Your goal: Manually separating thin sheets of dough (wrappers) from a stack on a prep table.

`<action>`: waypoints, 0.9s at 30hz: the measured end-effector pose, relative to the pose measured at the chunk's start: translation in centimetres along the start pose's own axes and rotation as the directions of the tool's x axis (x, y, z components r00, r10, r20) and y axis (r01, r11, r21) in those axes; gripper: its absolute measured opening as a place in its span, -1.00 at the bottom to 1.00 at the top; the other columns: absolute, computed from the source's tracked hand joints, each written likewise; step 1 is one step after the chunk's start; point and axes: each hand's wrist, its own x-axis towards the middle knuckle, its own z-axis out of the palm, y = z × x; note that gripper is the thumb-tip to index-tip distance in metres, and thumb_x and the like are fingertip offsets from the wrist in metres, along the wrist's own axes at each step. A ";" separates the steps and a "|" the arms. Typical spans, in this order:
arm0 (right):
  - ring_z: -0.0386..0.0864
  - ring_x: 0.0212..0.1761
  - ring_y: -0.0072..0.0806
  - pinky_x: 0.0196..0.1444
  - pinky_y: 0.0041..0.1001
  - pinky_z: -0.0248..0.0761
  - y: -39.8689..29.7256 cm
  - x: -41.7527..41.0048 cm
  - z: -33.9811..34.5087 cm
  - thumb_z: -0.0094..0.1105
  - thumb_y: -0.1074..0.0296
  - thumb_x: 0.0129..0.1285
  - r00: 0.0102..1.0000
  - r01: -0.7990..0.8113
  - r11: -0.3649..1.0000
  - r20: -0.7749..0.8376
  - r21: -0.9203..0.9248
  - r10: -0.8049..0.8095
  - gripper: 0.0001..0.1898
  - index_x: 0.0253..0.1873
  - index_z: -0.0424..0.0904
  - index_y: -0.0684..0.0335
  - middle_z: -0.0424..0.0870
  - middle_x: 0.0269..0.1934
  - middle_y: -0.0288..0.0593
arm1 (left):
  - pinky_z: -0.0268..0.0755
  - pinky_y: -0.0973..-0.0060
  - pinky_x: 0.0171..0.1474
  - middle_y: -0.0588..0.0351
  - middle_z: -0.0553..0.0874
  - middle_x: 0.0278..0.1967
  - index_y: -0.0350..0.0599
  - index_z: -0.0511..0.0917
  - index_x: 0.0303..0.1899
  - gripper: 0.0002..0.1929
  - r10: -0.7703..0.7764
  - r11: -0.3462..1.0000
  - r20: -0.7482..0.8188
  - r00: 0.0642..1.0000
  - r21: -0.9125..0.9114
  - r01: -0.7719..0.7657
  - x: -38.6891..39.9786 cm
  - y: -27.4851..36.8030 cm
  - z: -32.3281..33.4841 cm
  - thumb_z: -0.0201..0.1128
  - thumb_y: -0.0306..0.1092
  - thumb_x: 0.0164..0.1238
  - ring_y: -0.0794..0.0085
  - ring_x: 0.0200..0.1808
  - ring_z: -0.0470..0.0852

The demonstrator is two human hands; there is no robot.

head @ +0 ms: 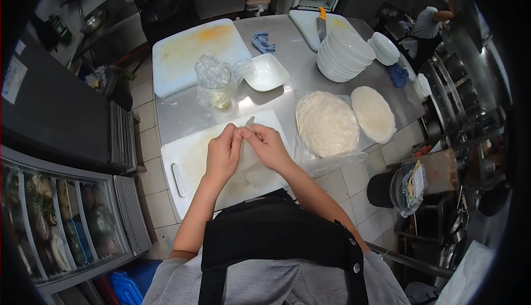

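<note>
My left hand (222, 153) and my right hand (265, 145) meet over a white cutting board (188, 151), thumbs and fingertips pinched together. Between them is a small pale piece, mostly hidden by the fingers. A greyish, narrow tip (250, 120) shows just past my fingertips; I cannot tell what it belongs to. To the right, a stack of thin round dough sheets (327, 124) lies on clear plastic. Beside it is another pale dough round (373, 114). Beyond the board stand a clear container (220, 97) with a plastic bag in its mouth and a white square bowl (266, 74).
Across the steel table (286, 35) are a stained cutting board (195, 51), a blue cloth (263, 41), stacked white bowls (342, 58), small plates (383, 49) and a yellow-handled knife (322, 24) on another board. One person (159, 6) stands beyond; another (427, 29) is at right.
</note>
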 end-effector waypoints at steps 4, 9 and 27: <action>0.14 -0.57 -0.65 -0.55 -0.48 0.09 0.6 0.5 0.0 0.11 0.17 0.42 0.982 0.088 0.996 -0.170 -0.002 -0.088 -0.55 -0.51 0.36 0.37 0.24 -0.69 -0.27 | 0.24 0.38 -0.55 -0.12 0.43 -0.67 -0.26 0.39 -0.40 -0.68 -0.011 0.993 -0.136 0.991 0.114 0.027 0.5 -0.6 -0.7 0.05 -0.23 0.53 0.15 -0.68 0.34; 0.07 -0.55 -0.66 -0.52 -0.51 0.08 2.4 1.0 -1.8 0.08 0.18 0.44 0.977 0.030 0.998 -0.212 0.056 -0.018 -0.54 -0.52 0.28 0.33 0.15 -0.66 -0.37 | 0.21 0.44 -0.55 -0.02 0.37 -0.70 -0.25 0.38 -0.42 -0.69 -0.003 0.998 -0.256 0.967 0.060 0.019 0.8 -2.0 -0.8 0.04 -0.26 0.53 0.35 -0.68 0.30; 0.31 -0.43 -0.79 -0.36 -0.64 0.22 -0.9 2.2 -1.4 0.05 0.18 0.46 0.986 -0.158 0.908 0.014 0.388 0.166 -0.70 -0.33 0.49 0.26 0.45 -0.50 -0.49 | 0.23 0.49 -0.52 0.14 0.49 -0.70 -0.18 0.47 -0.33 -0.74 -0.180 0.967 0.098 0.979 -0.164 0.194 2.4 -0.9 -0.2 0.09 -0.21 0.51 0.49 -0.66 0.42</action>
